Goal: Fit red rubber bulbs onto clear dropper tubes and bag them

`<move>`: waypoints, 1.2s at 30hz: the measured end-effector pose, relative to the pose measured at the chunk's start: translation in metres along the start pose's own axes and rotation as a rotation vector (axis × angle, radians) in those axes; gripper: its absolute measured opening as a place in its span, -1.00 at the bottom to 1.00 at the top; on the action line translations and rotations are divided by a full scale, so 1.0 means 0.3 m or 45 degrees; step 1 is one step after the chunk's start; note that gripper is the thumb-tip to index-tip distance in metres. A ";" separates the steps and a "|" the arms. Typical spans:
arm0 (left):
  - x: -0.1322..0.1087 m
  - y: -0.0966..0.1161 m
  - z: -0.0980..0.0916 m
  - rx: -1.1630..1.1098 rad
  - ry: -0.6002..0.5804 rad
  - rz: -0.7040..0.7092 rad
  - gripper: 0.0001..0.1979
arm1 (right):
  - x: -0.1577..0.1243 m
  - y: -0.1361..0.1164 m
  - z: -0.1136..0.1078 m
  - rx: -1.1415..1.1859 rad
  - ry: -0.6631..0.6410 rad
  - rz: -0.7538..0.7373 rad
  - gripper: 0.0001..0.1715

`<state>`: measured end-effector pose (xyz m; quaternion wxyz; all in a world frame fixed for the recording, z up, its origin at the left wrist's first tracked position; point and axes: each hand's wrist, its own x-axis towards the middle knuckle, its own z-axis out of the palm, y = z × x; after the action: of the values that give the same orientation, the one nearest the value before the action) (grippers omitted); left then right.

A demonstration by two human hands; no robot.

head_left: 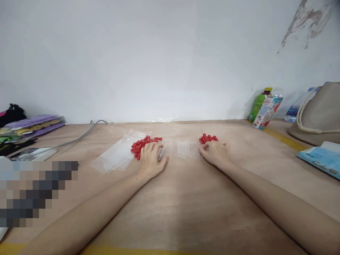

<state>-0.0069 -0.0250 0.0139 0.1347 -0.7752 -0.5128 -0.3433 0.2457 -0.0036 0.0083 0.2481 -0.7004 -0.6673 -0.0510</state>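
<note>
A row of clear plastic tubes (pixel 183 149) lies across the middle of the wooden table (pixel 170 209). My left hand (pixel 150 160) lies flat at the row's left end, fingers stretched out over the tubes and touching them. A pile of small red caps (pixel 140 145) sits just beyond that hand. My right hand (pixel 215 152) rests at the row's right end with its fingers curled against the tubes. A smaller heap of red caps (pixel 208 138) lies right behind it.
An empty clear plastic bag (pixel 115 156) lies left of the caps. A grey cable (pixel 71 141) runs to the back left, near stacked purple packs (pixel 32 124). At the right stand bottles (pixel 264 106), a beige bag (pixel 318 113) and a blue packet (pixel 322 159). A white wall closes the back.
</note>
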 end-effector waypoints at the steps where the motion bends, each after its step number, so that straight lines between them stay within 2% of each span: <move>1: 0.002 -0.003 -0.004 0.051 -0.013 -0.034 -0.69 | 0.000 -0.004 -0.003 -0.007 -0.018 0.008 -0.63; 6: 0.017 -0.032 -0.024 0.229 -0.044 -0.092 -0.74 | -0.004 -0.020 -0.019 -0.049 -0.088 0.032 -0.64; 11: 0.051 -0.069 -0.037 0.303 -0.021 -0.164 -0.78 | -0.001 -0.031 -0.021 -0.090 -0.120 0.059 -0.62; 14: 0.086 -0.095 -0.043 0.331 -0.068 -0.196 -0.78 | 0.003 -0.034 -0.016 -0.088 -0.124 0.091 -0.64; 19: 0.191 -0.122 -0.036 0.324 -0.306 -0.169 -0.76 | 0.006 -0.035 -0.004 -0.067 -0.051 0.068 -0.72; 21: 0.247 -0.126 -0.017 0.308 -0.490 -0.150 -0.75 | 0.005 -0.035 0.001 -0.053 -0.008 0.059 -0.73; 25: 0.348 -0.133 0.041 0.272 -0.645 -0.145 -0.78 | -0.005 -0.036 0.009 0.001 0.020 0.046 -0.66; 31: 0.408 -0.159 0.107 0.149 -0.756 -0.221 -0.84 | -0.049 -0.054 0.038 0.104 0.405 -0.192 -0.76; 33: 0.410 -0.168 0.118 0.099 -0.745 -0.233 -0.86 | -0.062 -0.059 0.055 0.134 0.464 -0.312 -0.77; 36: 0.414 -0.173 0.123 0.021 -0.671 -0.233 -0.89 | -0.067 -0.061 0.077 0.258 0.461 -0.457 -0.79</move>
<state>-0.0088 0.1056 0.0630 -0.0286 -0.7871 -0.6009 -0.1363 0.2200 -0.0125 -0.0148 0.4192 -0.5219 -0.7273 -0.1515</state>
